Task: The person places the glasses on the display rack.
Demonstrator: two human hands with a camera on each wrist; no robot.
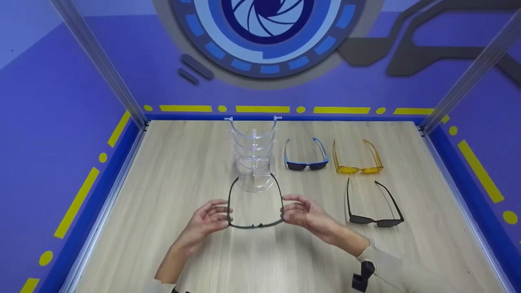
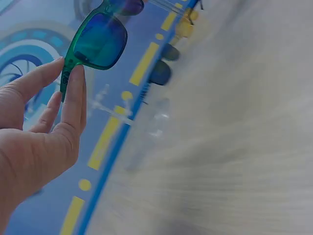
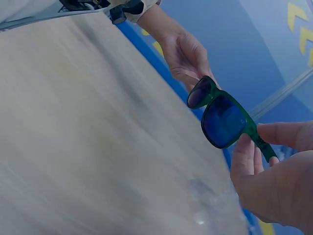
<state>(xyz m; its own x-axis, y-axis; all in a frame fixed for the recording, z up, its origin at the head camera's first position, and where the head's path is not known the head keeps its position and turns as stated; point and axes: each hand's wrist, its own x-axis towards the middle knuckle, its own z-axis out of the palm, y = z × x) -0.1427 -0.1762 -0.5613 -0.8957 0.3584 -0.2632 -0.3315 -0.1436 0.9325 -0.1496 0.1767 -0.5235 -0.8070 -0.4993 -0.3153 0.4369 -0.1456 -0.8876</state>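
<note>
Both hands hold up a pair of green-framed sunglasses (image 1: 256, 226) with dark blue lenses, temples unfolded and pointing toward the back. My left hand (image 1: 207, 221) pinches the frame's left side near the hinge between thumb and fingers. On the other side, my right hand (image 1: 307, 217) grips the right temple close to its hinge. The blue lens (image 3: 224, 121) shows plainly in the right wrist view. Just beyond the temple tips stands a clear plastic glasses rack (image 1: 254, 162) with several stacked curved arms, holding no glasses.
Right of the rack lie blue-framed sunglasses (image 1: 306, 166) and yellow glasses (image 1: 359, 169), temples open. Black sunglasses (image 1: 376, 221) lie nearer, right of my right hand. Blue panels (image 1: 73, 122) with metal posts wall the wooden table (image 1: 175, 162) at the back and sides.
</note>
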